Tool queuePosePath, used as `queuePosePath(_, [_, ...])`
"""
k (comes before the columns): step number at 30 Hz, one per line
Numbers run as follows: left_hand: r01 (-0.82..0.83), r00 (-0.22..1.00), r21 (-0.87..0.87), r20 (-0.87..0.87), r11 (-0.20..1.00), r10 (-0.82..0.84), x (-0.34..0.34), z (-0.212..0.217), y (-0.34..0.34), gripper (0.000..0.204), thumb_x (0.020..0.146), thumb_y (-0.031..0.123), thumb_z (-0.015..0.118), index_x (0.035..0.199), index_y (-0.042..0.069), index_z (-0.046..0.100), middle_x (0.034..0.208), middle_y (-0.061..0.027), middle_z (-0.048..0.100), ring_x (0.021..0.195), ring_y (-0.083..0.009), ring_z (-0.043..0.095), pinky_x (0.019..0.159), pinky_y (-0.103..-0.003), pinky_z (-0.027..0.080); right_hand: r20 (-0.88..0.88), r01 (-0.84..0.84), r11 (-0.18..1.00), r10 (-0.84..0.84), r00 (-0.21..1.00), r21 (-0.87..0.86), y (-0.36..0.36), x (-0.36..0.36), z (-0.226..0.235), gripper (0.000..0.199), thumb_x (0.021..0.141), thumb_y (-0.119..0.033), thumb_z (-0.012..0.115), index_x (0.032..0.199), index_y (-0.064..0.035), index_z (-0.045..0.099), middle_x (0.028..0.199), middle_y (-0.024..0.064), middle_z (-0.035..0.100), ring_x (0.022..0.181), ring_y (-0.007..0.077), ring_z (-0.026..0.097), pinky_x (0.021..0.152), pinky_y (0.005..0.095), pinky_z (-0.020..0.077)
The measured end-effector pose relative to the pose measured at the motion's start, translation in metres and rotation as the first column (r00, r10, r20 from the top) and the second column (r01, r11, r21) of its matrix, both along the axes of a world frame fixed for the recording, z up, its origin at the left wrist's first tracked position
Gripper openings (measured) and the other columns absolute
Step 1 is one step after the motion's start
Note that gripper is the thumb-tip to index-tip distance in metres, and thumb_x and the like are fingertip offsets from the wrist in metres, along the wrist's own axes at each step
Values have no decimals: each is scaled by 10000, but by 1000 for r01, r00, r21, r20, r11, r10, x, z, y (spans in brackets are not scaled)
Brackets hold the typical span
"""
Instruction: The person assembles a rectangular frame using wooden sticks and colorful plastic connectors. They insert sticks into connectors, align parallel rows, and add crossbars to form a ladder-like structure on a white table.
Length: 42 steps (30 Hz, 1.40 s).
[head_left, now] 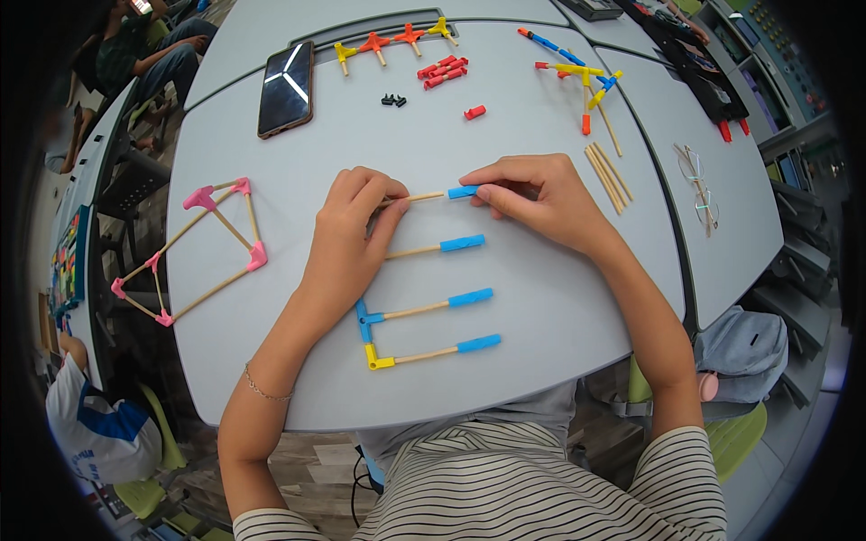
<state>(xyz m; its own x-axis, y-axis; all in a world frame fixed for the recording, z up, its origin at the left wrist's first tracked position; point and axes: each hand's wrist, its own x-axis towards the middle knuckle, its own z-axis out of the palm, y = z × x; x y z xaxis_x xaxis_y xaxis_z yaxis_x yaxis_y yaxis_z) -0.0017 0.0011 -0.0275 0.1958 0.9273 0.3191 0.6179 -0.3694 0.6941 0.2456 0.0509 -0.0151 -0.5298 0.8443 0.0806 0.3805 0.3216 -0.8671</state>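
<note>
My left hand (350,212) pinches a thin wooden stick (426,197) that points to the right. Between the thumb and fingers of my right hand (541,194) is a blue plastic tube connector (461,192), lined up with the stick's tip and a small gap away from it. Below lie three more sticks with blue tubes (470,298) on their right ends. The lower two join at the left to a blue connector (367,318) and a yellow elbow connector (377,361). My left hand and wrist hide the left end of the upper part.
A pink-jointed stick frame (212,203) lies left. Farther back are a phone (286,90), yellow and orange connectors (374,42), red tubes (444,72) and small black pieces (393,101). Loose sticks (609,176), a colourful assembly (586,77) and glasses (699,185) are on the right.
</note>
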Motion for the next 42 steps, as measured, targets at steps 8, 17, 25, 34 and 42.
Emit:
queuePosePath(8, [4, 998, -2, 67, 1000, -4, -1, -1, 2, 54, 922, 19, 663, 957, -18, 646, 953, -93, 630, 874, -192, 667, 815, -303, 557, -34, 9, 1000, -9, 999, 20, -2, -5, -3, 234, 926, -76, 675, 1144, -31, 745, 894, 91, 744, 666, 84, 638, 637, 215, 514])
queuePosePath(17, [14, 993, -47, 121, 999, -8, 0, -2, 2, 55, 912, 24, 686, 952, -12, 673, 914, -78, 621, 836, -162, 655, 772, -279, 545, -90, 54, 998, -53, 995, 9, -1, -8, -7, 209, 906, -64, 684, 1098, -28, 759, 861, 94, 761, 667, 98, 665, 634, 227, 532])
queuePosePath(25, [6, 991, -36, 133, 999, -2, 1, -4, 3, 39, 873, -27, 698, 898, -20, 668, 870, -67, 605, 780, -141, 633, 718, -266, 530, -83, 7, 997, 0, 997, 75, -4, -15, -11, 232, 901, 19, 658, 1106, -24, 757, 845, 85, 739, 662, 90, 633, 618, 220, 514])
queuePosePath(34, [5, 999, -1, 54, 1000, -5, -3, -6, 4, 69, 840, -87, 678, 856, -26, 650, 824, -58, 572, 745, -137, 609, 662, -253, 505, -99, 48, 974, -27, 995, 220, -15, -25, -14, 171, 872, 24, 659, 1015, -5, 750, 774, 103, 724, 602, 134, 658, 596, 254, 539])
queuePosePath(42, [10, 989, -102, 151, 995, 5, -3, 2, 5, 44, 856, -38, 687, 877, -15, 657, 846, -69, 590, 752, -150, 600, 689, -265, 488, -73, -24, 954, 48, 996, 300, -9, -18, -14, 186, 911, -34, 667, 1078, -10, 743, 860, 108, 736, 684, 151, 667, 655, 269, 545])
